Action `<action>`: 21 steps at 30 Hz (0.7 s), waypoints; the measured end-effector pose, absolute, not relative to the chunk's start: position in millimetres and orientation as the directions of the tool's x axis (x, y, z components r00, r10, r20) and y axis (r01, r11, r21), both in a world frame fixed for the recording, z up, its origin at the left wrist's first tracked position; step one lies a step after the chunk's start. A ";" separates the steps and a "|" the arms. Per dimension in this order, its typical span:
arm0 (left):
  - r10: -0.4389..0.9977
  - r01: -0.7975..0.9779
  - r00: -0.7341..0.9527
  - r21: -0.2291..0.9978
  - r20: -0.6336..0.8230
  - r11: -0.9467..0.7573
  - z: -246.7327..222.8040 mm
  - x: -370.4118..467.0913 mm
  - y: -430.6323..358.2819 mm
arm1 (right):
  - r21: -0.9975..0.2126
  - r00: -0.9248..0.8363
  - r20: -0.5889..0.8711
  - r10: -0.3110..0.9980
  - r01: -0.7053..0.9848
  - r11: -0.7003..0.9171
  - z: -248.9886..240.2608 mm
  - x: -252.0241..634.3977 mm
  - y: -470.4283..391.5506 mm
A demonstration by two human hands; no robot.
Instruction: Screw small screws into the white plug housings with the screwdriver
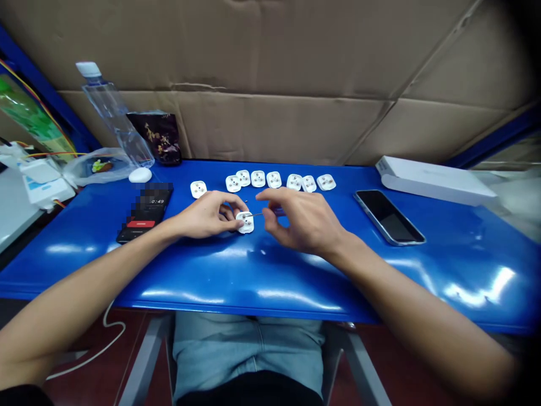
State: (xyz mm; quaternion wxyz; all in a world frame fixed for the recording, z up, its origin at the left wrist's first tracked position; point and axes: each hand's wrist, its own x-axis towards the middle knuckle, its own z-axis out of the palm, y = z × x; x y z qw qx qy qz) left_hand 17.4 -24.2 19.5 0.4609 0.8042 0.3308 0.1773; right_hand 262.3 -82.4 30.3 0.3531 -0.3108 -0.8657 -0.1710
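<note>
L hand grip pinches a white pc., sq. w/ rounded corners, small metal bits on its face, over the blue table, btwn. both hands. R hand grip holds a thin metal rod, tip prob. touching the pc.

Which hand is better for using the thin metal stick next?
Probably the right hand: its fingertips are at the thin metal stick, which points at the white piece. The left hand is busy gripping that piece.
</note>
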 end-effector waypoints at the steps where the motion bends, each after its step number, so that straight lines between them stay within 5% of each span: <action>1: 0.694 0.368 0.720 0.858 -0.019 -0.359 19.3 17.5 -24.2 | 0.079 -0.562 0.722 0.404 0.646 0.759 31.1 262.2 -82.8; 21: 0.705 0.367 0.709 0.860 -0.012 -0.354 21.0 18.6 -25.6 | 0.092 -0.576 0.720 0.387 0.632 0.769 33.2 261.8 -82.8</action>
